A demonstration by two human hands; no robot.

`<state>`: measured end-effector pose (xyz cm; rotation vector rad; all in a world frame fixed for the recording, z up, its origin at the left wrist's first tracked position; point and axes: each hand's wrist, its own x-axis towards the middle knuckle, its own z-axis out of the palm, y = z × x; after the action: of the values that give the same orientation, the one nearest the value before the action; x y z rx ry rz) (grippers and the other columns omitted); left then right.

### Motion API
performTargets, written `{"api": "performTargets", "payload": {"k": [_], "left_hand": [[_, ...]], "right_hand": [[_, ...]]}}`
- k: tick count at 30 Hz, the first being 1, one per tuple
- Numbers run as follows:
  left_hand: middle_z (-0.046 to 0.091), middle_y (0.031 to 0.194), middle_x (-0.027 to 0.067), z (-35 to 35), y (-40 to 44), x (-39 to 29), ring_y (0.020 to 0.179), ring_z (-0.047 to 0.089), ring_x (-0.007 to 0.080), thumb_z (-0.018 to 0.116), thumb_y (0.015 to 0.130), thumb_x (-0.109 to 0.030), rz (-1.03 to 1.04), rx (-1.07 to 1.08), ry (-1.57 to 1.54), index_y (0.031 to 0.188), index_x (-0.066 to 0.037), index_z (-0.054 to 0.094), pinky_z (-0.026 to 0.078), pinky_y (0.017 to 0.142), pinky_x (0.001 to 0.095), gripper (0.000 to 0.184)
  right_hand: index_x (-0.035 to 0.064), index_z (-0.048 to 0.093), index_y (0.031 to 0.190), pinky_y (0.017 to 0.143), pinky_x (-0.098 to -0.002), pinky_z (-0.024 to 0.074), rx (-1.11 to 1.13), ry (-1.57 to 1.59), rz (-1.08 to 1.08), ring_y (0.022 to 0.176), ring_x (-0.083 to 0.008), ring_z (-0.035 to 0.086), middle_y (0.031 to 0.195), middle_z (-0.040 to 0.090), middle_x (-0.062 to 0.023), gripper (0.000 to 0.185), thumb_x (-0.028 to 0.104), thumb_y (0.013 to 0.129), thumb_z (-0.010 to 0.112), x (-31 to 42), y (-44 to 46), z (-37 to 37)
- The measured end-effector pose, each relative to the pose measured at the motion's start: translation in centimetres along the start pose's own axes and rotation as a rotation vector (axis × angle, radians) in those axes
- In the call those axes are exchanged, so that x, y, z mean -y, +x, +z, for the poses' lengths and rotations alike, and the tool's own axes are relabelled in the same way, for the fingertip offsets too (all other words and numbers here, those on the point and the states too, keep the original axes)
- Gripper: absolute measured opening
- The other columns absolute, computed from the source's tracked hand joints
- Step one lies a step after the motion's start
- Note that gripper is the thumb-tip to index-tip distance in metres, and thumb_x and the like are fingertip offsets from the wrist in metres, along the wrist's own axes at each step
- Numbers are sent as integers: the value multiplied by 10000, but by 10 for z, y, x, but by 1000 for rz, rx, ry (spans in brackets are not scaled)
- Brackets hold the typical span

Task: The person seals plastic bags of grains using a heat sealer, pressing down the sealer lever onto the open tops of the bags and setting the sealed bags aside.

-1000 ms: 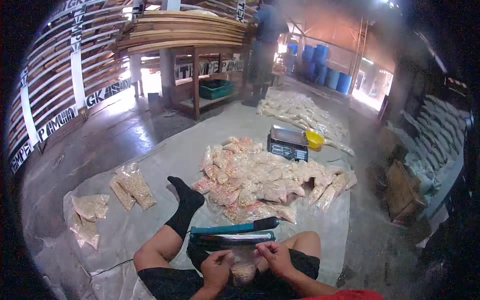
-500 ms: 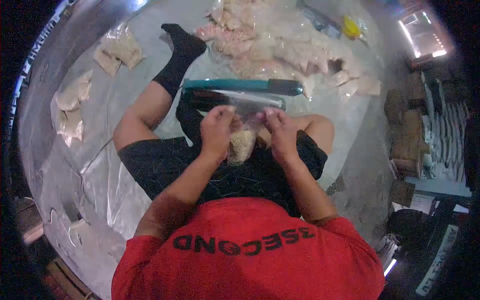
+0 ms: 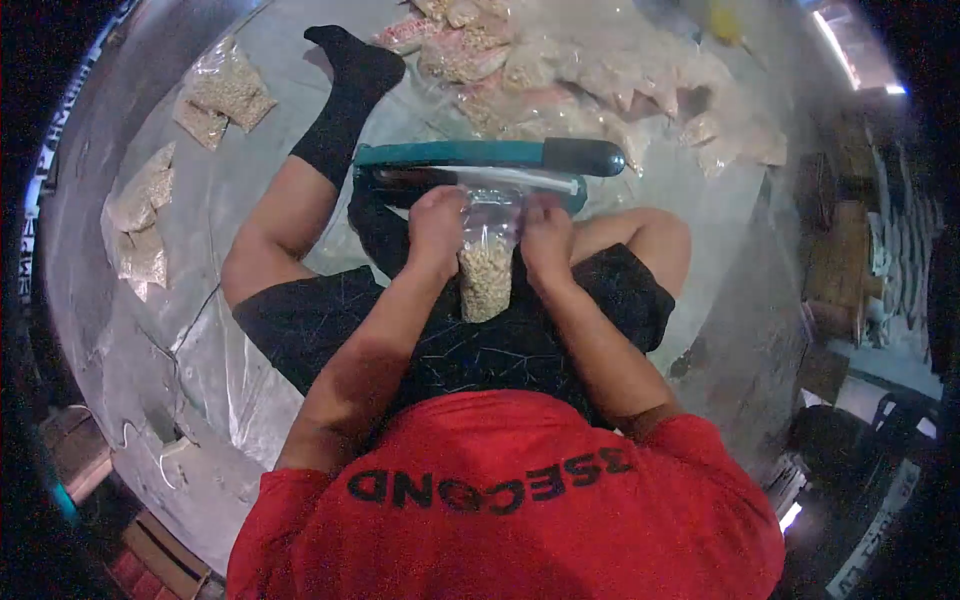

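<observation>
A clear plastic bag (image 3: 486, 280), its lower part filled with pale grains or beans, hangs upright between my hands above my lap. My left hand (image 3: 437, 232) is closed on the bag's upper left edge, and my right hand (image 3: 547, 238) is closed on its upper right edge. Just beyond them lies a teal bar sealer (image 3: 450, 153) with a black handle end; its arm is raised a little over the base. The top of the bag overlaps the near side of the sealer's base.
Filled bags (image 3: 560, 70) lie heaped beyond the sealer. More filled bags (image 3: 228, 90) rest on the pale sheet (image 3: 290, 60) at the left. A yellow scoop (image 3: 725, 22) shows at the top right. Wooden boxes (image 3: 838, 255) and stacked sacks stand at the right.
The view has tilted down since the first frame. Both hands have brought the bag's top up to the sealer's base, and the bag now hangs straighter.
</observation>
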<state>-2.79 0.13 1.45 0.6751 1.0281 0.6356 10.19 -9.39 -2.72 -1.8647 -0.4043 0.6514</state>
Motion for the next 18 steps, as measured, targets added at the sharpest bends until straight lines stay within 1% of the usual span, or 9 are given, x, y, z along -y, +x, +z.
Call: {"api": "performTargets", "payload": {"k": [2,6,8,9,11,13,15,16,18], "left_hand": [[672,944,104,5,4,-1,806,670,246,553,956,-106,-42,-32,30,1041,-25,659,587,690,382,158],[667,942,90,2,20,17,837,669,251,589,947,-124,-52,-44,32,1041,-25,661,587,700,390,155],[664,844,51,-2,28,28,707,590,131,655,944,-152,131,-35,59,979,6,701,512,678,306,169],[664,844,51,1,25,23,707,590,131,655,944,-152,131,-35,63,979,6,701,512,678,306,169],[657,790,27,8,13,7,687,565,103,673,941,-175,317,-112,506,946,1,724,471,632,298,184],[657,777,25,7,14,11,681,556,95,675,940,-178,282,-123,501,942,3,725,457,617,297,188],[658,763,23,7,21,14,675,546,86,677,938,-180,271,-122,490,938,6,725,442,603,295,192],[663,767,25,6,25,19,673,545,87,680,936,-186,181,-91,331,934,10,725,442,606,296,201],[667,770,27,1,27,26,672,544,88,684,934,-191,81,-64,175,929,14,725,443,609,298,210]], "right_hand": [[-22,674,905,560,-316,412,3,-62,-62,641,-125,528,713,604,-28,261,196,995,563,13,1,-2],[-33,689,987,637,-331,470,64,-133,-35,691,-164,590,770,675,-79,261,198,992,568,38,-4,-11],[-29,690,996,663,-340,482,33,-120,-84,712,-179,606,791,686,-103,267,208,990,568,27,-3,-11],[-25,691,1005,689,-350,494,4,-104,-146,732,-193,622,812,698,-127,273,219,989,569,22,0,-10],[-9,690,994,733,-380,509,10,-115,-140,794,-241,657,857,712,-144,234,194,971,575,9,9,-11],[8,690,983,776,-410,523,13,-130,-113,855,-288,692,902,726,-160,197,169,953,580,4,4,-13],[-10,688,1036,682,-357,503,-53,-242,-285,752,-209,661,810,706,-161,336,307,999,582,7,11,-11],[-10,688,1036,682,-357,503,-60,-241,-284,752,-209,661,810,706,-161,336,307,999,582,5,16,-12],[-16,694,1013,655,-377,505,29,-297,-84,698,-219,660,741,695,-149,353,322,991,595,-3,20,-12]]}}
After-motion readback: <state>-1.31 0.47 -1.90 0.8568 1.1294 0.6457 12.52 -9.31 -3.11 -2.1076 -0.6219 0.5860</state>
